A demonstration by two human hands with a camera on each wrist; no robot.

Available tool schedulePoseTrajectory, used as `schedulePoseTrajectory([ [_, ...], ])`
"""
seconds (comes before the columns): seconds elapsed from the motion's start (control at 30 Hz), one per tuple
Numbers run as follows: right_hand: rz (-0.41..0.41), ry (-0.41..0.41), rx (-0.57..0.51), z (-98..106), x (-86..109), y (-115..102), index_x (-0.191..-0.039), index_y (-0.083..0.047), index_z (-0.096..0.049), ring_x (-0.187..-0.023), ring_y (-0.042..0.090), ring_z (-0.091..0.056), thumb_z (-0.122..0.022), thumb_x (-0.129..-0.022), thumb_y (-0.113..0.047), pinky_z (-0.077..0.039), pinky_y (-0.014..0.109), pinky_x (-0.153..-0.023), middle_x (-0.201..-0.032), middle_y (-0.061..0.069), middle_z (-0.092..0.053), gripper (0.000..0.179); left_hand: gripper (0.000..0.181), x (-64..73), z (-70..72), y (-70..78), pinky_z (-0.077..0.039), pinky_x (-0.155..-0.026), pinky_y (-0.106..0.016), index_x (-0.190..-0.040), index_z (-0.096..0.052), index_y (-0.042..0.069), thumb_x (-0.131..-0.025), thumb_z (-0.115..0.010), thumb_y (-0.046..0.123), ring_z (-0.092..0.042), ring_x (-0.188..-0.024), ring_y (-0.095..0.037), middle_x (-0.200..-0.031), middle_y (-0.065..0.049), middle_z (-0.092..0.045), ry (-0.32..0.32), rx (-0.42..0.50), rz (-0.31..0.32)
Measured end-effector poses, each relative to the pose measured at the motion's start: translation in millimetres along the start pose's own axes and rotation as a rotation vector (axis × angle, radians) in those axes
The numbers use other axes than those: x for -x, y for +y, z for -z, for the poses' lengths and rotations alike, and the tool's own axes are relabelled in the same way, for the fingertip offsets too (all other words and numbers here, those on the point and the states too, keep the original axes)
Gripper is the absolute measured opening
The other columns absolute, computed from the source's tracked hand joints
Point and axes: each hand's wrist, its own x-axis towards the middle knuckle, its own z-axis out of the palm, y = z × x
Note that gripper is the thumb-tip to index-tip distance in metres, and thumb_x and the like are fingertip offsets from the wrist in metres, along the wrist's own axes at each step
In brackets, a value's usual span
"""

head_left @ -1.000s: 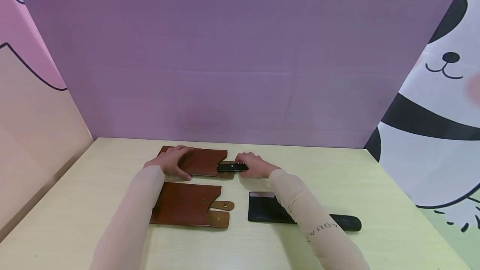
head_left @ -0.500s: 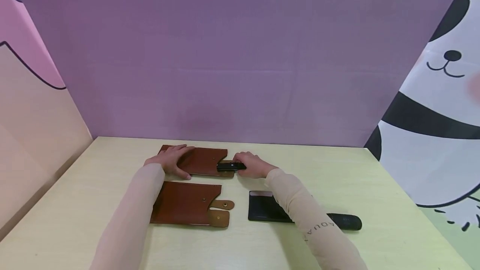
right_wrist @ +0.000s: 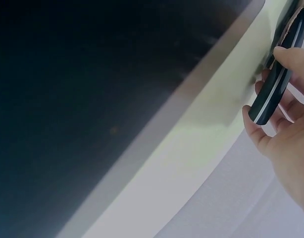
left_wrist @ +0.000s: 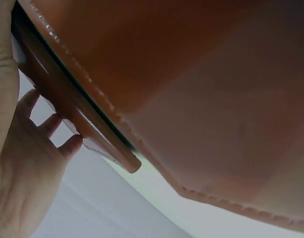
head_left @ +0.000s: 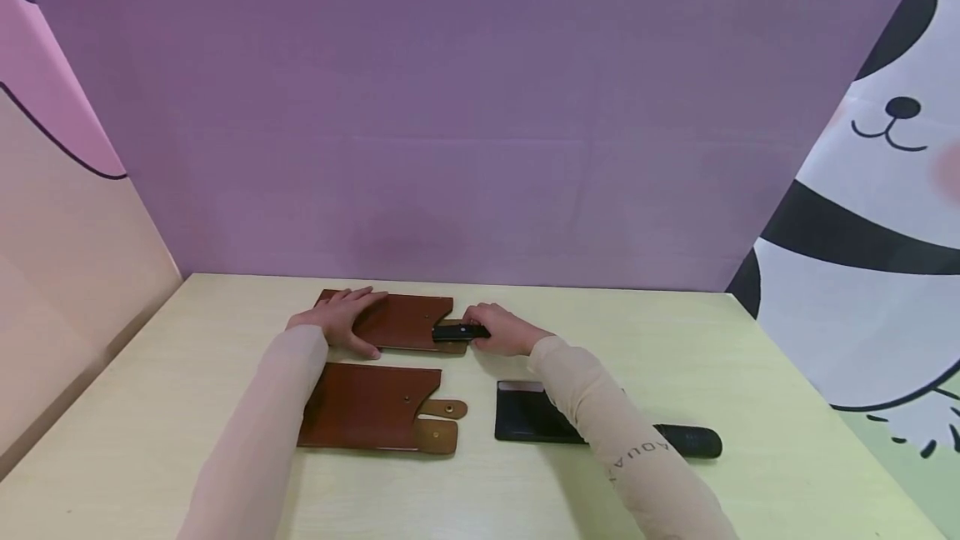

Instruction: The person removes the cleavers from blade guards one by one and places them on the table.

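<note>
In the head view my left hand (head_left: pixel 333 323) lies across the far brown leather knife sheath (head_left: pixel 405 319), thumb toward the near edge. The left wrist view has this hand (left_wrist: pixel 33 163) with its fingertips against the sheath's edge (left_wrist: pixel 87 119). My right hand (head_left: pixel 501 330) grips the black handle of a knife (head_left: pixel 453 332) at the sheath's open end; the blade is hidden inside. Thumb and fingers hold the knife handle (right_wrist: pixel 273 94) in the right wrist view.
A second brown sheath (head_left: pixel 367 407) with two tan straps lies nearer. Right of it lies a black cleaver (head_left: pixel 528 419), its middle hidden under the right sleeve (head_left: pixel 600 407). A purple backdrop (head_left: pixel 480 107) rises behind the pale table (head_left: pixel 247 307).
The right hand and knife handle have shifted very slightly left in the view. The left hand stays on the far sheath; the view itself has drifted a little.
</note>
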Motion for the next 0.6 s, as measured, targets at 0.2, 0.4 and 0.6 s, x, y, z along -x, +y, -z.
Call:
schedulePoseTrajectory([
  [0.2,0.024,0.0,0.001,0.0,1.8,0.5,-0.11,-0.001,-0.055,-0.099,0.023,-0.053,-0.06,-0.084,-0.002,-0.041,0.039,-0.091,-0.106,0.012,-0.058,0.027,0.103,-0.8,0.9,0.5,-0.019,-0.103,-0.064,-0.146,-0.021,0.022,-0.064,-0.073,0.059,-0.016,-0.138,-0.04,-0.151,-0.012,-0.019,-0.001,-0.031,-0.018],
  [0.4,0.019,0.002,0.003,-1.4,0.9,1.3,-0.108,-0.001,-0.055,-0.097,0.022,-0.053,-0.061,-0.084,-0.001,-0.042,0.039,-0.091,-0.105,0.011,-0.059,0.026,0.101,0.9,4.7,5.8,-0.024,-0.1,-0.064,-0.145,-0.026,0.02,-0.063,-0.075,0.056,-0.022,-0.135,-0.039,-0.148,-0.014,-0.026,0.017,-0.054,-0.036],
  [0.6,0.024,0.002,-0.01,-1.4,-1.1,1.2,-0.107,0.001,-0.055,-0.096,0.023,-0.054,-0.06,-0.083,0.001,-0.043,0.039,-0.09,-0.105,0.014,-0.06,0.025,0.1,0.0,4.3,5.8,-0.028,-0.098,-0.063,-0.144,-0.028,0.021,-0.063,-0.076,0.054,-0.027,-0.133,-0.038,-0.147,-0.014,-0.027,0.022,-0.048,-0.045],
])
